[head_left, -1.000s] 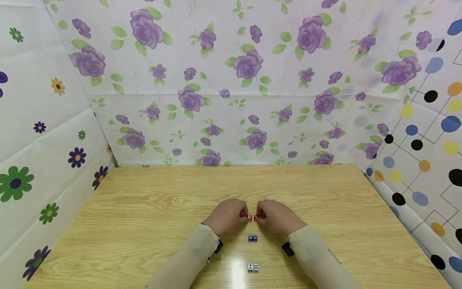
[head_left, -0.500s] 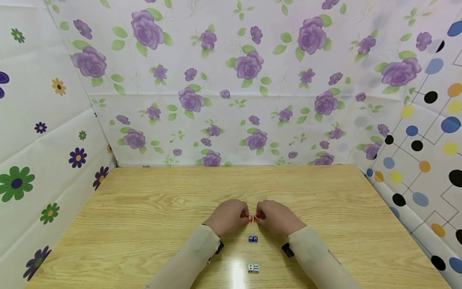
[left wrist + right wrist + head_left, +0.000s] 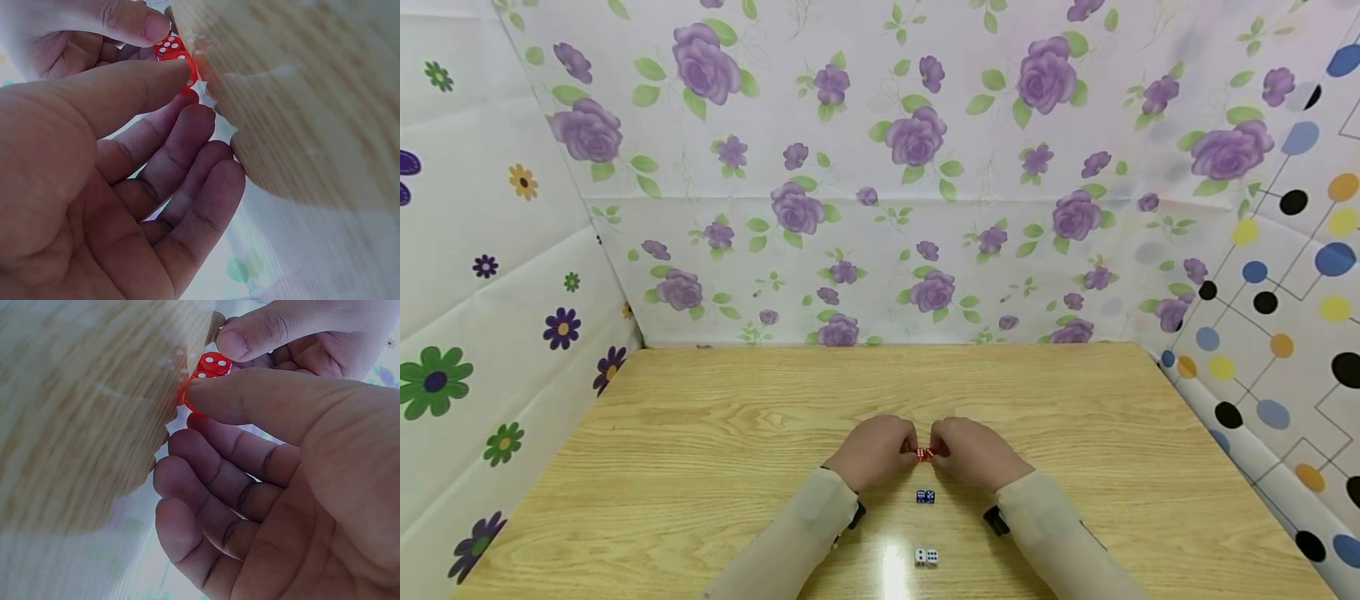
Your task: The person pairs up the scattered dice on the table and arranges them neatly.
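Observation:
Two small red dice with white pips sit side by side on the wooden table (image 3: 737,467), apparently touching. My left hand (image 3: 874,451) pinches the left red die (image 3: 920,455) between thumb and index finger. The right red die (image 3: 929,455) is pinched the same way by my right hand (image 3: 976,452). Both wrist views show the thumbs over the dice and the other fingers loosely bent near the tabletop. In the right wrist view, the thumb partly covers the near red die (image 3: 201,376).
Nearer to me, a pair of blue dice (image 3: 926,497) lies between my forearms. Closer still is a pair of white dice (image 3: 927,557), also side by side. A flowered cloth wall (image 3: 880,250) stands along the table's far edge, with patterned cloths at both sides.
The gap between the two red dice has closed as my hands came slightly together, the right one shifting left. The blue and white dice have stayed put.

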`<move>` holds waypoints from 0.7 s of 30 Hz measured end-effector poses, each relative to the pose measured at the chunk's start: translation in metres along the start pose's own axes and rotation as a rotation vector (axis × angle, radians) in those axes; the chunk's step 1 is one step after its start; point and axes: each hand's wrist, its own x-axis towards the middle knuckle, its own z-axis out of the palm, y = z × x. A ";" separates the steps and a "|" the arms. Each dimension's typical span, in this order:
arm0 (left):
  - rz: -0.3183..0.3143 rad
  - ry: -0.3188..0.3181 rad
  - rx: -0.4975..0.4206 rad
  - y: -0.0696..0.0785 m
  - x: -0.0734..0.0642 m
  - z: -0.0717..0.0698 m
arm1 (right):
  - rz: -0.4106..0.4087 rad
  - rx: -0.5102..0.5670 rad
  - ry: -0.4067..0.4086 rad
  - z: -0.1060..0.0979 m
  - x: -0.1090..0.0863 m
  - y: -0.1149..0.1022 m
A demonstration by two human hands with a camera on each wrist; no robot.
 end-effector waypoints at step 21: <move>-0.026 -0.006 -0.031 -0.010 -0.005 -0.001 | 0.038 0.053 -0.022 0.004 0.001 0.004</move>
